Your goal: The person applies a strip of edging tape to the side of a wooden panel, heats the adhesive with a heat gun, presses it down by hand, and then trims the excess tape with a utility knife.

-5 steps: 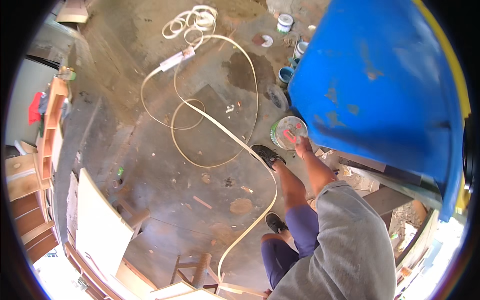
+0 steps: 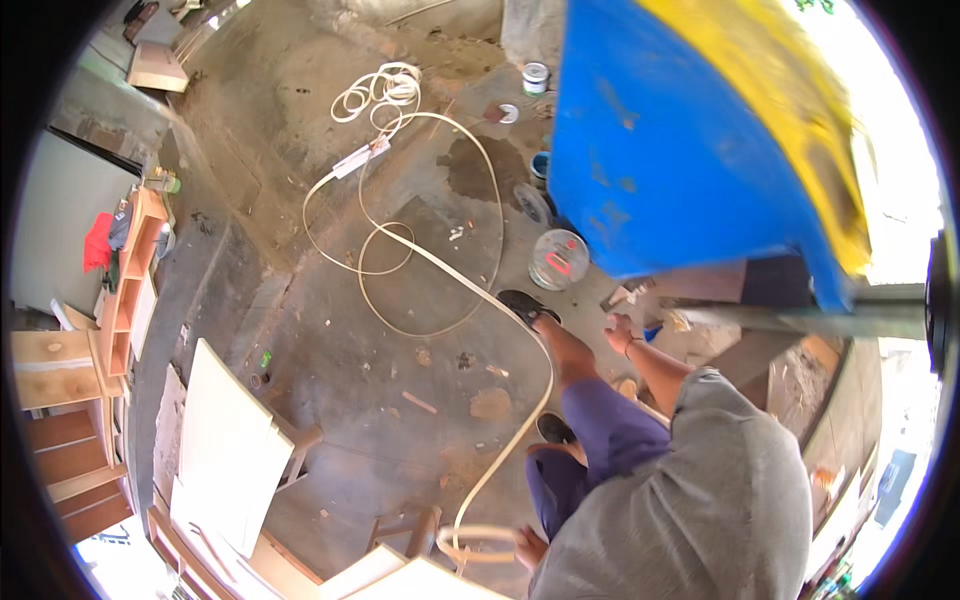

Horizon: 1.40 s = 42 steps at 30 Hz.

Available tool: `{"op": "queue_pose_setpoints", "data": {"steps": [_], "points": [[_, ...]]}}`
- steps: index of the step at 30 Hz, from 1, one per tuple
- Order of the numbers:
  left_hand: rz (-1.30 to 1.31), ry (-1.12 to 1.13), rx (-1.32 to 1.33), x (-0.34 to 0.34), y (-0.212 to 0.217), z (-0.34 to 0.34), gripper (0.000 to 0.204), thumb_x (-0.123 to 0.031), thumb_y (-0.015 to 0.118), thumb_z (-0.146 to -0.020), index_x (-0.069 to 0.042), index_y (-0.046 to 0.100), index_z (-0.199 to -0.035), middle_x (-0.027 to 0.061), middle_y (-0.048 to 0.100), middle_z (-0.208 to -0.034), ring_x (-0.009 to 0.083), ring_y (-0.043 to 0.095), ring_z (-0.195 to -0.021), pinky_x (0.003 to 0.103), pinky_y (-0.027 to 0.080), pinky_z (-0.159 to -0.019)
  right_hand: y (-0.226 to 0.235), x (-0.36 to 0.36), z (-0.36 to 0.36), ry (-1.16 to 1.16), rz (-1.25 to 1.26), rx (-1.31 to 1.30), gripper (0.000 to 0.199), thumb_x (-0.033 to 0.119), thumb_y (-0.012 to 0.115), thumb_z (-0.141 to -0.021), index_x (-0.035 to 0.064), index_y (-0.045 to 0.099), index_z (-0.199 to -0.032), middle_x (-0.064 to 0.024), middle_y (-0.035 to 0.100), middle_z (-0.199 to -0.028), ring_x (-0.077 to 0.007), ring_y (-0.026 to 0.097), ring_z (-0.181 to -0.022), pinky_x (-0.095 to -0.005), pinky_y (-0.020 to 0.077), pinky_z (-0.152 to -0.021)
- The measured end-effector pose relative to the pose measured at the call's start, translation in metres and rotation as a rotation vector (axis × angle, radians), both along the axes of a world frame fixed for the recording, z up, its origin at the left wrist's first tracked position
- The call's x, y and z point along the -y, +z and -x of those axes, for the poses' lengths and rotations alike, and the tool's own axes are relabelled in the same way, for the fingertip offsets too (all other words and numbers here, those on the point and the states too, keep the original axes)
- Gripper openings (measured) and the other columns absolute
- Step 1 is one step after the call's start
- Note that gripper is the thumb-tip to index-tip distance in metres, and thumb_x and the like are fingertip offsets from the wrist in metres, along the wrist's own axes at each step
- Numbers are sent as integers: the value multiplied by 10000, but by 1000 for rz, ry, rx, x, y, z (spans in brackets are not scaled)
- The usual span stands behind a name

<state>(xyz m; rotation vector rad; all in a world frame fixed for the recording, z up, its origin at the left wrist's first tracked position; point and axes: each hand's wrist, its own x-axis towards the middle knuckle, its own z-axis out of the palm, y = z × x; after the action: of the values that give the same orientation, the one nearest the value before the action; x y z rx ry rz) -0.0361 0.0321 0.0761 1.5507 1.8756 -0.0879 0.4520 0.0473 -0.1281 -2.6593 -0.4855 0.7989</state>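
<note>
Near the lower edge, my left hand (image 2: 530, 548) is closed on a loop of flat cream edge-banding strip (image 2: 480, 532). From there the strip bends up past my shoes, crosses the floor in wide loops and ends in a loose pile (image 2: 388, 92) at the far side. My right hand (image 2: 620, 333) hangs in the air with loosely bent fingers and nothing visible in them. Beyond it stands a lidded bucket (image 2: 553, 275), apart from the hand. On the lid shows a red U-shaped thing (image 2: 558, 262); whether it is loose or printed, I cannot tell.
A big blue and yellow panel (image 2: 660, 150) looms at the right. Paint cans (image 2: 535, 78) and a round lid (image 2: 532, 203) lie along it. A white power strip (image 2: 362, 157) lies by the pile. White boards (image 2: 225, 450), a stool (image 2: 405, 528) and wooden shelving (image 2: 130, 290) stand at the left and below.
My right hand has come off the bucket lid and drawn back toward me. My left hand has come further into view with the looped strip. The whole view has shifted slightly.
</note>
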Motion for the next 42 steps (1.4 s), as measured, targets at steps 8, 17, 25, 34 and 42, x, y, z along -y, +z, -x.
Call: {"op": "queue_pose_setpoints", "data": {"steps": [8, 17, 25, 34, 42], "points": [[-150, -503, 609, -115, 128, -92, 390, -351, 469, -988, 11, 600, -927, 236, 614, -801, 436, 600, -743, 479, 445, -626, 239, 112, 86, 270, -237, -10, 351, 301, 589, -862, 65, 631, -1117, -178, 605, -1156, -345, 567, -1091, -427, 464, -929], [75, -1661, 635, -63, 212, -180, 328, -360, 455, -983, -71, 609, -1001, 232, 635, -729, 451, 618, -696, 518, 473, -575, 472, 112, 173, -308, -1295, -753, 471, 336, 558, -973, 11, 435, -1291, -78, 643, -971, -122, 612, -898, -291, 496, -786], [152, -1910, 810, 25, 210, -222, 211, -249, 492, -982, -60, 550, -908, 211, 606, -687, 435, 600, -647, 499, 416, -521, 570, 291, 218, -1074, -1437, 190, 192, 214, 635, -930, 58, 552, -1004, 13, 589, -742, -46, 543, -526, -192, 438, -474], [432, -2341, 633, 163, 203, -179, 213, -282, 525, -958, -77, 576, -932, 210, 614, -704, 416, 610, -670, 470, 452, -568, 584, 518, 398, -1707, -1742, 958, 312, 392, 494, -996, 90, 505, -918, 39, 325, -594, -73, 349, -430, -246, 290, -396], [1107, -2660, 775, 479, 313, -97, 180, -182, 590, -928, -5, 568, -950, 118, 550, -633, 188, 543, -564, 327, 434, -548, 554, 609, 492, -1724, -1995, 832, 439, 438, 445, -1008, 109, 418, -718, 18, 383, -535, -108, 396, -413, -250, 296, -396]]}}
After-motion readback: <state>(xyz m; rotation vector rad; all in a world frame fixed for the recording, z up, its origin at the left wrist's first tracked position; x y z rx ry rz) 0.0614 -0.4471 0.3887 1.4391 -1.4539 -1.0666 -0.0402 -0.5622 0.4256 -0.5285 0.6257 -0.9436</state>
